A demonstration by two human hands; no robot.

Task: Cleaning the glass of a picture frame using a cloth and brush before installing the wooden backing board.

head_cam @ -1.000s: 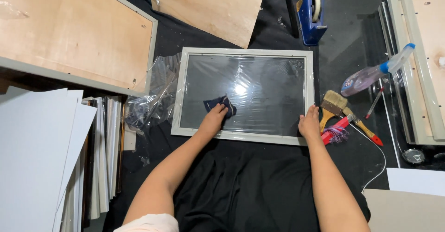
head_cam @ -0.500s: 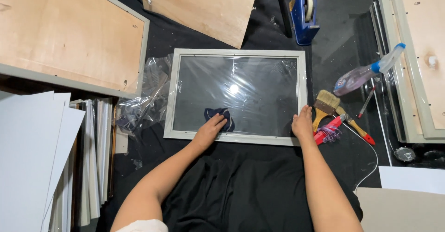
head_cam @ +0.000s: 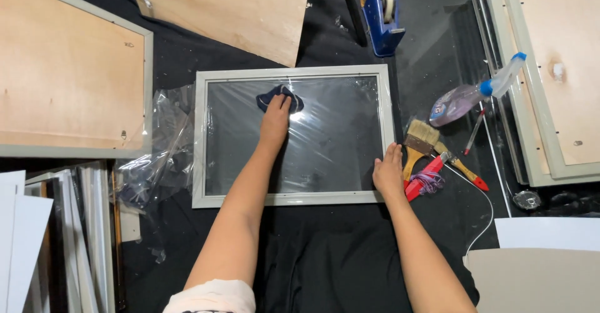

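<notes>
A grey picture frame with a glass pane lies flat on black fabric in front of me. My left hand reaches far across the pane and presses a small dark blue cloth against the glass near the top edge. My right hand rests flat on the frame's lower right corner, fingers together, holding nothing. Light glares off the glass in the middle.
Two paintbrushes, a red tool and a spray bottle lie right of the frame. A blue tape dispenser sits behind it. Plywood-backed frames lie left, top and right. Crumpled clear plastic and stacked boards sit at left.
My left hand has slid the cloth from the pane's lower edge up to its top edge. My right hand stays on the lower right corner. The view has shifted.
</notes>
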